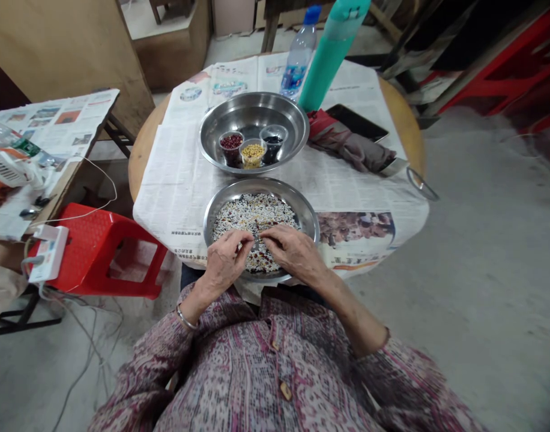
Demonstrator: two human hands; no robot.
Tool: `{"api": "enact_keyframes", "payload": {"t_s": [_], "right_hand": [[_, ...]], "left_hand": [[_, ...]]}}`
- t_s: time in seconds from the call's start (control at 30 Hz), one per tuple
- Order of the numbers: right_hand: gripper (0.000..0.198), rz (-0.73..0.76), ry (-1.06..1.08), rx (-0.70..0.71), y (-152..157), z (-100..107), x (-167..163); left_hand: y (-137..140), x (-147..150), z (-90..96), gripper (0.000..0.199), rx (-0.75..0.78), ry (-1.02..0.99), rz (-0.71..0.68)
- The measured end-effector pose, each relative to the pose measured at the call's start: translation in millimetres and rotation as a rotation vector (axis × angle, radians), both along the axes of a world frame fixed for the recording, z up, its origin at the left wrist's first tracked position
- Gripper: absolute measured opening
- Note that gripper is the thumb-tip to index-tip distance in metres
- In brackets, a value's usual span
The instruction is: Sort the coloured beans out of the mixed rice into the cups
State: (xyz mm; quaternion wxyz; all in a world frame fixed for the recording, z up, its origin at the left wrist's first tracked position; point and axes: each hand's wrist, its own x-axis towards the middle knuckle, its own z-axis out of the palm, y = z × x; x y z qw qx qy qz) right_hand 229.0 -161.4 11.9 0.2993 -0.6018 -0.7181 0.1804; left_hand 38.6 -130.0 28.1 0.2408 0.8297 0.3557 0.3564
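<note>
Both your hands were down in the bean pan

Left hand (225,259) and right hand (292,251) pinched together over the round steel pan (307,211) of mostly white mixed beans (252,211); no long axis.

Two bowls (302,207), (212,129): polished metal, glossy. Counter (142,150): smooth wood under matt newspaper (176,180). Stool (95,231): glossy red plastic. Bottle (297,60): clear plastic. Flask (329,57): matt teal. Floor (482,270): rough concrete.
</note>
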Motion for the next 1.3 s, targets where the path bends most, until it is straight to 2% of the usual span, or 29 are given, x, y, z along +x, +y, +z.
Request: {"api": "enact_keyframes", "payload": {"t_s": [0.17,0.53,0.73,0.83,1.0,1.07,1.17,1.3], "right_hand": [[0.024,-0.063,0.009,0.023,-4,-2,-2],[0.025,-0.077,0.02,0.021,-7,-3,-4],[0.025,-0.101,0.087,0.048,-5,-4,-3],[0.025,-0.093,0.103,0.046,-5,-1,-2],[0.024,-0.087,0.136,0.071,-3,2,-1],[0.024,-0.081,0.147,0.1,-1,2,0],[0.023,-0.076,0.175,0.155,1,3,0],[0.021,-0.076,0.231,0.201,1,13,-2]], "left_hand": [[-2,0,1.2,0.006,0.02,0.052,0.007],[-5,-2,-2.6,0.009,0.053,0.093,0.019],[1,-2,1.8,0.01,-0.022,-0.027,-0.011],[3,-1,8.8,0.009,-0.193,-0.152,0.017],[0,5,22.2,0.012,-0.726,-0.389,0.037],[0,7,25.8,0.015,-0.891,-0.485,0.033],[1,10,30.5,0.017,-1.04,-0.578,0.053],[3,12,35.1,0.013,-1.129,-0.615,0.077]]}}
